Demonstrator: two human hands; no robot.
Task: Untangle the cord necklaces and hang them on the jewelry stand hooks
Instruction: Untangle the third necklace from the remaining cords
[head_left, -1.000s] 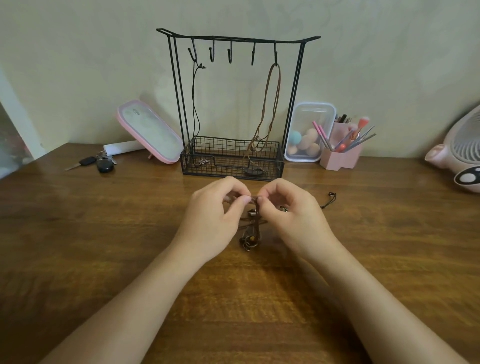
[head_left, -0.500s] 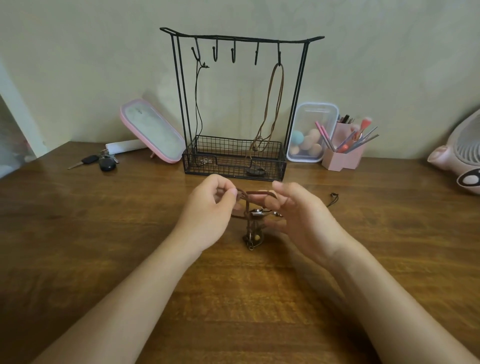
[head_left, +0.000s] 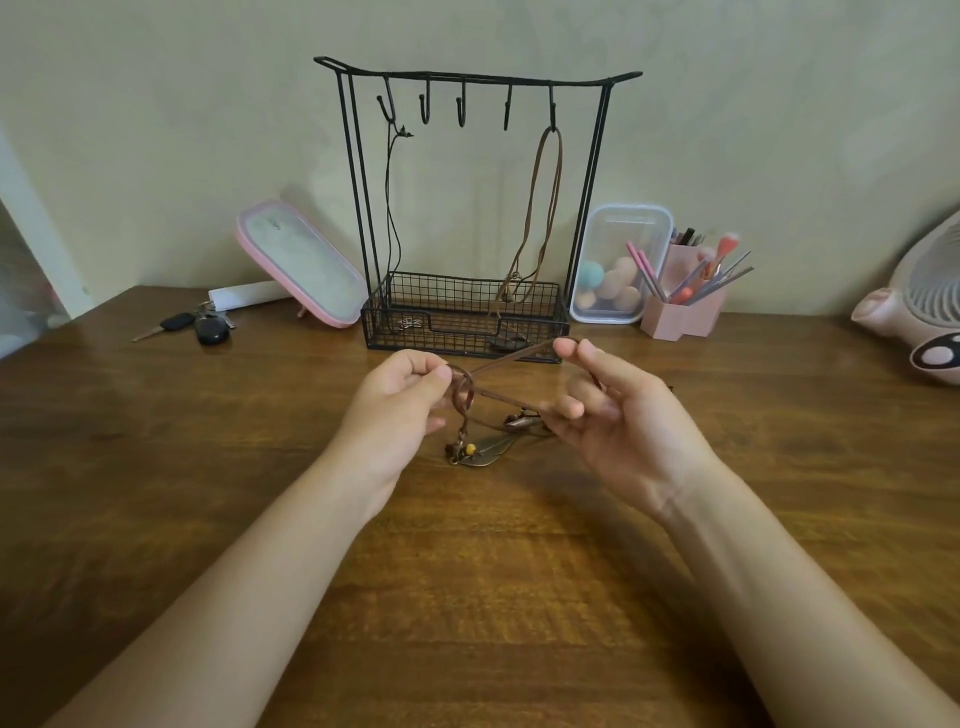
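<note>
A brown cord necklace (head_left: 506, 359) is stretched between my two hands just above the wooden table (head_left: 156, 467). My left hand (head_left: 400, 410) pinches a loop of the cord. My right hand (head_left: 618, 410) holds the cord's other end between thumb and fingers. The necklace's leaf pendant with beads (head_left: 480, 448) lies on the table below. Behind stands the black wire jewelry stand (head_left: 475, 78). A thin black cord necklace (head_left: 390, 208) hangs from its leftmost hook, a brown cord necklace (head_left: 543, 208) from its rightmost hook.
Left of the stand lean a pink-rimmed mirror (head_left: 301, 265) and lie car keys (head_left: 200, 326). To the right are a clear box of sponges (head_left: 615, 265), a pink brush holder (head_left: 685, 301) and a pink fan (head_left: 919, 312) at the edge.
My hands have moved apart and lifted, and the brown cord now spans between them in an open crossing loop. The pendant has shifted on the table.
</note>
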